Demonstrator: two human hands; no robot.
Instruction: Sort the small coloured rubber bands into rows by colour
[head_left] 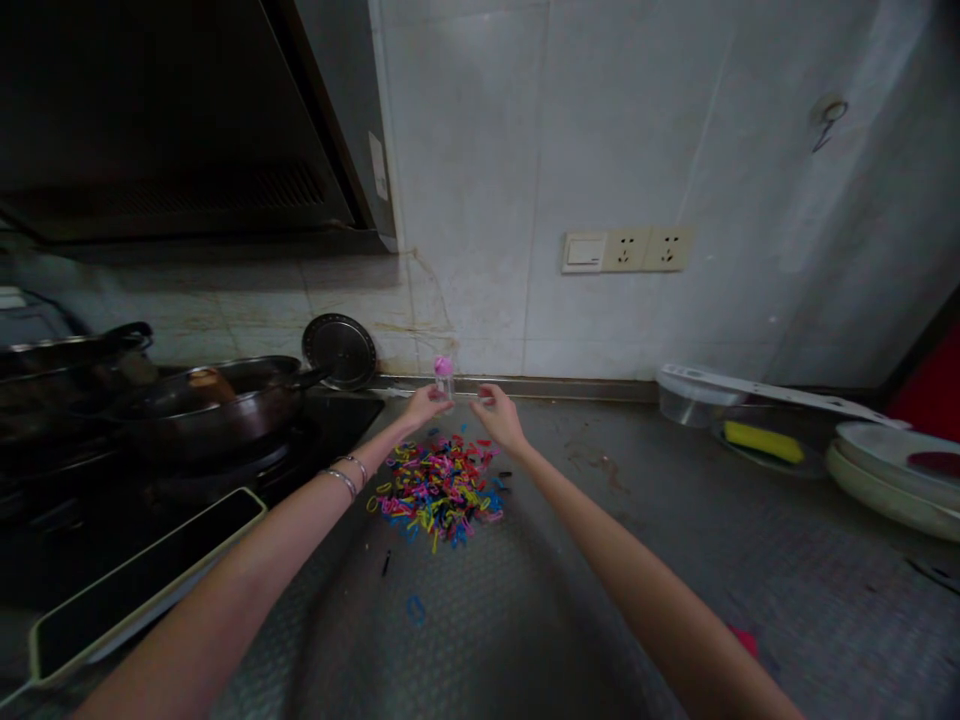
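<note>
Head | left hand (427, 404): gripping container (444, 380) | right hand (502, 416): curled, load unclear | counter (675, 500), tiled wall (472, 180)

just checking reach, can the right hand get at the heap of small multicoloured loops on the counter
Probably yes: the right hand is near the heap of small multicoloured loops, and nothing seems to stand between. The left hand, holding a clear container with a pink top, is to one side.

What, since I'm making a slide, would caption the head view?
Beyond piled multicolored rubber bands, the left hand holds a clear pink-topped container.
</note>
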